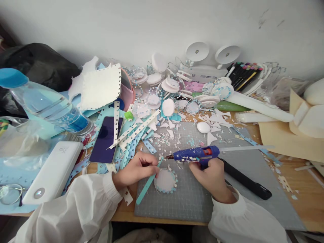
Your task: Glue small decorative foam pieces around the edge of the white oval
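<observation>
My right hand (212,177) is wrapped round the handle of a blue hot glue gun (194,154), whose body is speckled with paper bits. A clear glue stick (245,147) sticks out of its back end. The nozzle points left, close to the upper end of a teal strip (149,185). Between thumb and fingers, my left hand (141,168) pinches that strip. Just below the nozzle, a round white disc (165,181) edged with small blue and white pieces lies on the grey cutting mat (187,209), beside my left fingertips.
Several decorated discs (152,98) crowd the back. Paper scraps (215,121) litter the mat's far side. A black-handled tool (248,180) lies right. On the left are a phone (105,140), power bank (54,172) and water bottle (48,104). Marker pens (244,77) stand at back right.
</observation>
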Demonstrator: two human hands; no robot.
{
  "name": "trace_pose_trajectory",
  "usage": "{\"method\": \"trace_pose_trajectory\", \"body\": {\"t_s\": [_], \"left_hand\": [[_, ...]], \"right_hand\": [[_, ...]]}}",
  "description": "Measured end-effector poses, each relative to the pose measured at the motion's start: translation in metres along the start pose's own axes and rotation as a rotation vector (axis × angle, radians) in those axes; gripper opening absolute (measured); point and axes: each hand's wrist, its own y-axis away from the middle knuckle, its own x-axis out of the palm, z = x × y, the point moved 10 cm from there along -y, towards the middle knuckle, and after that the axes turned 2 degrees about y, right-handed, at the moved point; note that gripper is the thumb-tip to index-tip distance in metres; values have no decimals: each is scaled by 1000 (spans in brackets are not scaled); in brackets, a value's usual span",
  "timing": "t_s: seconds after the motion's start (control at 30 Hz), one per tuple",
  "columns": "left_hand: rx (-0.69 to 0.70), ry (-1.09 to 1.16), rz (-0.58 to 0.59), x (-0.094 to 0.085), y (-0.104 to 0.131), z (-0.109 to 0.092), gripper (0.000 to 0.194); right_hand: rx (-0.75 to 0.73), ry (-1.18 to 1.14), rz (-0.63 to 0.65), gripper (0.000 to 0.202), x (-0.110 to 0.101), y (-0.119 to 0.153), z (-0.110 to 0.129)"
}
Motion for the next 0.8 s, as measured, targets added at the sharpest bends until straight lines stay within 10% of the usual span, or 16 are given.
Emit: {"method": "trace_pose_trajectory", "body": {"t_s": [0.6,0.8], "left_hand": [[-3,0,4,0,0,-1,28],[22,40,-7,-1,1,-2,27]], "right_hand": [[-123,137,-115,29,-10,2,6],[181,348,-374,42,-82,9,-52]]}}
